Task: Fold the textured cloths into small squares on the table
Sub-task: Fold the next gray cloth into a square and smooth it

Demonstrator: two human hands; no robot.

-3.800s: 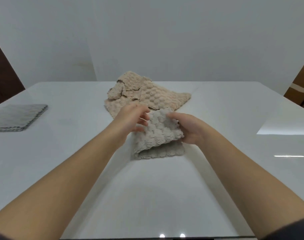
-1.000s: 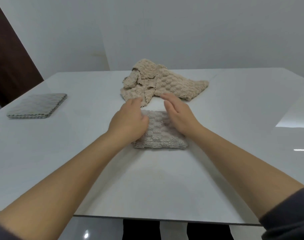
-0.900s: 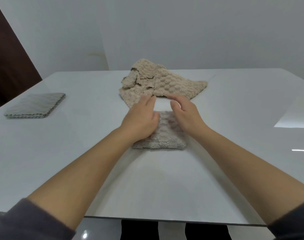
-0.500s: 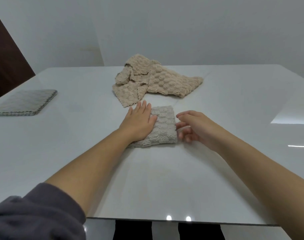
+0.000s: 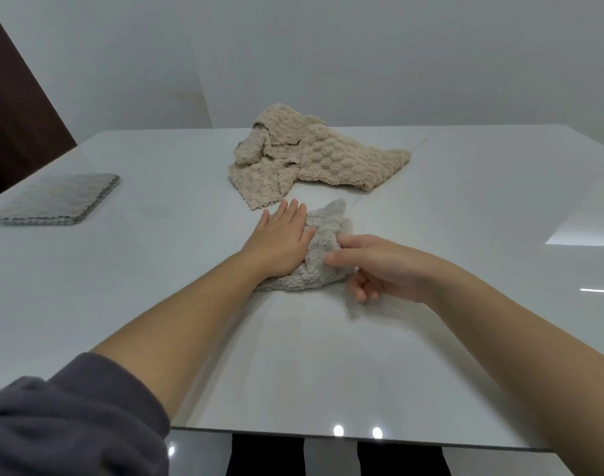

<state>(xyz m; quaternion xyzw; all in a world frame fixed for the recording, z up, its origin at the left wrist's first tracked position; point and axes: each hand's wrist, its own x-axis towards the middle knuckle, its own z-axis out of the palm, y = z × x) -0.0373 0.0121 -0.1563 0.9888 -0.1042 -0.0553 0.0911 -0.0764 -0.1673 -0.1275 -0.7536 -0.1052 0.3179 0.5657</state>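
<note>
A small grey-beige textured cloth [image 5: 326,231], folded, lies at the middle of the white table [image 5: 311,365]. My left hand [image 5: 279,240] lies flat with straight fingers on the cloth's left half. My right hand [image 5: 379,266] grips the cloth's right edge, thumb on top and fingers curled underneath, and lifts that side off the table. Behind them lies a crumpled pile of beige textured cloths [image 5: 311,159].
A flat stack of folded grey cloths [image 5: 58,199] sits near the table's left edge. A dark brown panel [image 5: 15,108] stands at the far left by the pale wall. The table's near edge runs below my forearms.
Earlier both hands pressed the folded cloth flat. The right hand then moved to the cloth's right edge, and now it has taken hold of that edge and raised it. The left hand stays pressing.
</note>
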